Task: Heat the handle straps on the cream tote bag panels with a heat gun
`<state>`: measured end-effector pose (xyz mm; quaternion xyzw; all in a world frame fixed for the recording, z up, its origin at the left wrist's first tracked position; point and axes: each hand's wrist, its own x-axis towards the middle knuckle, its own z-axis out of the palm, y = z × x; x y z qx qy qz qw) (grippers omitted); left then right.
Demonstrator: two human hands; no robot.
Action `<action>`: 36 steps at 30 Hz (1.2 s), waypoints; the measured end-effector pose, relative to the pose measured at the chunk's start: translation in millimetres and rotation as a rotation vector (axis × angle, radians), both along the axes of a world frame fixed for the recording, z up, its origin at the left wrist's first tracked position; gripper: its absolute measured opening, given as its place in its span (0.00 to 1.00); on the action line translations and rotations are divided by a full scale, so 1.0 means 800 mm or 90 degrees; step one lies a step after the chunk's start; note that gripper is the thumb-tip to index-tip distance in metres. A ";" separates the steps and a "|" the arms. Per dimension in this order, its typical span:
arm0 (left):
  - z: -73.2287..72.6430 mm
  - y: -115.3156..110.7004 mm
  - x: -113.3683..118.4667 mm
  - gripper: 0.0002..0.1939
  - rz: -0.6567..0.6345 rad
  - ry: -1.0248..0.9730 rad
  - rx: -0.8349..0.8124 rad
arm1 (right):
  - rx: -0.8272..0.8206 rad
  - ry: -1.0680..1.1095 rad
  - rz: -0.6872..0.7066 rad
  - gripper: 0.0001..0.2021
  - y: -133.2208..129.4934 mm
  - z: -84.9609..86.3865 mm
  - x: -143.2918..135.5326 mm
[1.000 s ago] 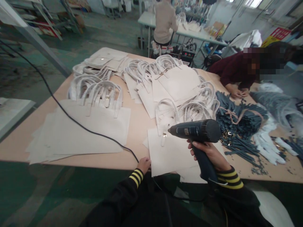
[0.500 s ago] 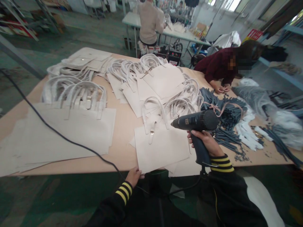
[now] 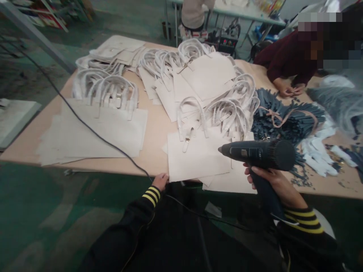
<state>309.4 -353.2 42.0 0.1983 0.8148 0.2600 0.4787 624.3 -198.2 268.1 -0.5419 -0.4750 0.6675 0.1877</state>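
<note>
My right hand (image 3: 273, 181) is wrapped round the grip of a dark heat gun (image 3: 255, 153). Its narrow nozzle points left, over a cream bag panel (image 3: 198, 158) at the table's front edge. That panel has a looped handle (image 3: 193, 109) and a small strap with a metal clasp (image 3: 187, 139). At its lower left corner, my left hand (image 3: 161, 181) pinches the edge between closed fingers. More cream panels lie partly under it, to the right.
Stacked handled panels (image 3: 104, 132) lie on the left, with a black cable (image 3: 85, 122) across them. Behind is a heap of similar panels (image 3: 204, 75). Dark strips (image 3: 283, 117) lie to the right, near a co-worker's hands (image 3: 289, 88). Another person (image 3: 193, 15) stands farther back.
The view has tilted down and shifted. The heat gun has moved right relative to the panel, and its nozzle now sits lower over it. My left hand stays at the panel's corner.
</note>
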 end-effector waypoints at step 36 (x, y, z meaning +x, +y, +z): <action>0.007 0.144 -0.023 0.37 -0.205 0.419 -0.107 | 0.016 -0.059 -0.252 0.21 -0.156 -0.005 0.026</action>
